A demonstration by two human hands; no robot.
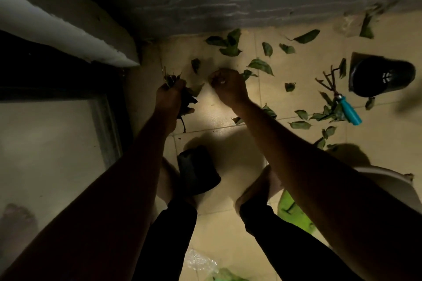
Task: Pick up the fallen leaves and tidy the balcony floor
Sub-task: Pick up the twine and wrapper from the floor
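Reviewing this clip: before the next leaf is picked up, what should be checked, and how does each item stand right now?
1. Left hand has a firm hold on the bunch: ok, the fingers are curled round it.
2. Right hand is free to pick: cannot tell, the fingers are curled and what they hold is hidden.
3. A leaf is close to the right hand: ok, it lies just beyond it.
4. Floor is tidy: not ok, many leaves are scattered to the right.
5. Blue tool is out of the hands' way: ok, it lies apart on the right.
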